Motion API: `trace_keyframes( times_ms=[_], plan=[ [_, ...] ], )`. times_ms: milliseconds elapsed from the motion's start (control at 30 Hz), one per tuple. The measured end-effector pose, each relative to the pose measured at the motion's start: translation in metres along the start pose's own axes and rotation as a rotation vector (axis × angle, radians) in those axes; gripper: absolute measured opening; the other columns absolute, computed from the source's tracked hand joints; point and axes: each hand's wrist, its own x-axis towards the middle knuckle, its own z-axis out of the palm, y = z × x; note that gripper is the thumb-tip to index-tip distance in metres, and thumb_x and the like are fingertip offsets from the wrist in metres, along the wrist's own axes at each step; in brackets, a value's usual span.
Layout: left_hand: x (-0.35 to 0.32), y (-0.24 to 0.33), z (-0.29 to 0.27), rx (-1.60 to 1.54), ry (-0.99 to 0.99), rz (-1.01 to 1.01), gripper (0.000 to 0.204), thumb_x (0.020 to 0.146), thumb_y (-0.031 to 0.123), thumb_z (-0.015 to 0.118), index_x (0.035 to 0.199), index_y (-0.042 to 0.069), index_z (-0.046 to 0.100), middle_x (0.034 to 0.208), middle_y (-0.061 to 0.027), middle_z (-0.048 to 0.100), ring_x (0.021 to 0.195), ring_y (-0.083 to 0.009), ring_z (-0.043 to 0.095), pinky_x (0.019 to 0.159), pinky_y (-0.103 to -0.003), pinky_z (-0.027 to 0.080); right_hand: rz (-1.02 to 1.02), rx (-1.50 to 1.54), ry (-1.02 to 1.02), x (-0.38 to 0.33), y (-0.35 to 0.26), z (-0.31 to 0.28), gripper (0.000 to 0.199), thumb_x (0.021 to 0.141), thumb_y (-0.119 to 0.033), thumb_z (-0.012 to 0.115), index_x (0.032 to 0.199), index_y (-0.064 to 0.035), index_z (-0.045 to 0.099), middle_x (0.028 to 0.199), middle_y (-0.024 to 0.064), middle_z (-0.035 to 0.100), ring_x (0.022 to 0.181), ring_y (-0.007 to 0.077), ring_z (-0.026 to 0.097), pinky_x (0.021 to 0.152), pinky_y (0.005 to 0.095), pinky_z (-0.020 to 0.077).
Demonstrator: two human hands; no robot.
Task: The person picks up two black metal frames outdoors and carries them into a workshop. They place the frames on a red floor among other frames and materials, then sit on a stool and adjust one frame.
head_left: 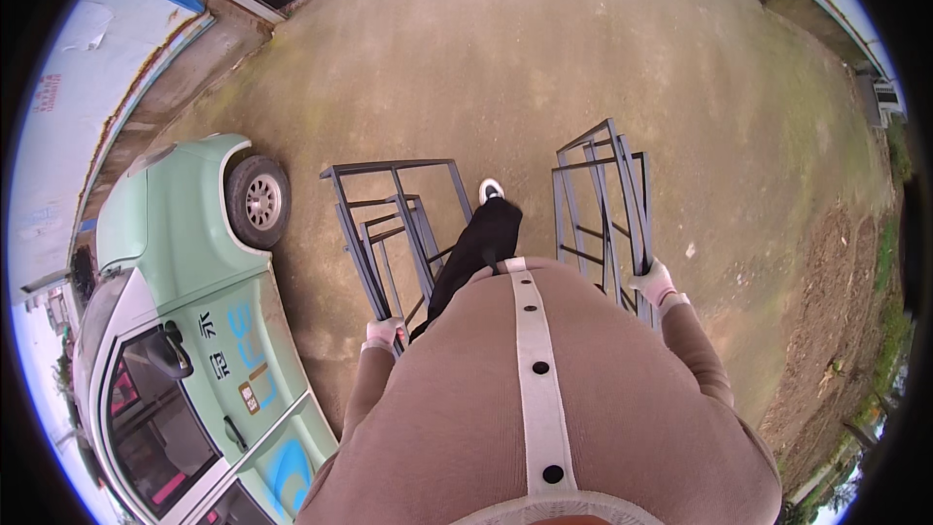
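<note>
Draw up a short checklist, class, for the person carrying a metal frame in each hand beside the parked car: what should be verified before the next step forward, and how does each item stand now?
1. Left hand gripping the left metal frame: ok, gloved fingers closed on a bar.
2. Right hand gripping the right metal frame: ok.
3. Frames off the ground: cannot tell; lower ends hidden.
4. Left frame apart from the pale green car: ok, a gap shows.
5. Concrete ground ahead free of obstacles: ok.
6. Frames apart from the striding leg: cannot tell; they overlap.
</note>
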Motion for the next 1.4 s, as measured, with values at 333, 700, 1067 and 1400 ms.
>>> trace_keyframes(
  times_ms=[333, 700, 1067, 1400],
  plan=[
    [0.138, 0.352, -0.007, -0.08, 0.036, -0.095, 0.014, 0.078, 0.008, 0.075, 0.075, -0.002, 0.066, 0.061, -0.0085, 0.062, 0.048, -0.02, 0.059, 0.047, -0.037, 0.049, -0.043, -0.057, -0.002, 0.214, -0.276, -0.114, 0.039, 0.064, -0.021, 0.083, 0.092, -0.0029, 0.063, 0.086, 0.0119, 0.07, 0.08, 0.0241, 0.067, 0.077, 0.038, 0.0551],
    [0.292, 0.673, -0.072, -0.109, -0.059, -0.094, 0.011, 0.076, 0.006, 0.076, 0.076, -0.003, 0.069, 0.063, -0.0096, 0.064, 0.05, -0.022, 0.061, 0.049, -0.038, 0.05, -0.035, 0.045, -0.109, 0.44, -0.552, -0.198, 0.037, 0.067, -0.018, 0.082, 0.096, -0.0022, 0.065, 0.082, 0.0083, 0.068, 0.078, 0.022, 0.065, 0.076, 0.0376, 0.0543],
    [0.432, 0.925, -0.112, -0.122, 0.075, -0.095, 0.015, 0.077, 0.008, 0.077, 0.083, -0.001, 0.066, 0.065, -0.0097, 0.064, 0.052, -0.0239, 0.061, 0.05, -0.038, 0.051, -0.093, 0.031, -0.003, 0.618, -0.815, -0.288, 0.035, 0.067, -0.017, 0.085, 0.092, -0.0024, 0.064, 0.077, 0.0055, 0.067, 0.07, 0.0191, 0.062, 0.068, 0.0339, 0.0529],
    [0.663, 1.214, -0.106, -0.196, 0.027, -0.1, 0.014, 0.077, 0.004, 0.08, 0.082, -0.001, 0.069, 0.066, -0.0091, 0.065, 0.053, -0.0211, 0.062, 0.049, -0.036, 0.052, -0.073, 0.014, -0.06, 0.845, -1.088, -0.324, 0.038, 0.066, -0.019, 0.083, 0.091, -0.0046, 0.059, 0.077, 0.004, 0.062, 0.073, 0.0199, 0.06, 0.07, 0.0358, 0.0525]
  ],
)
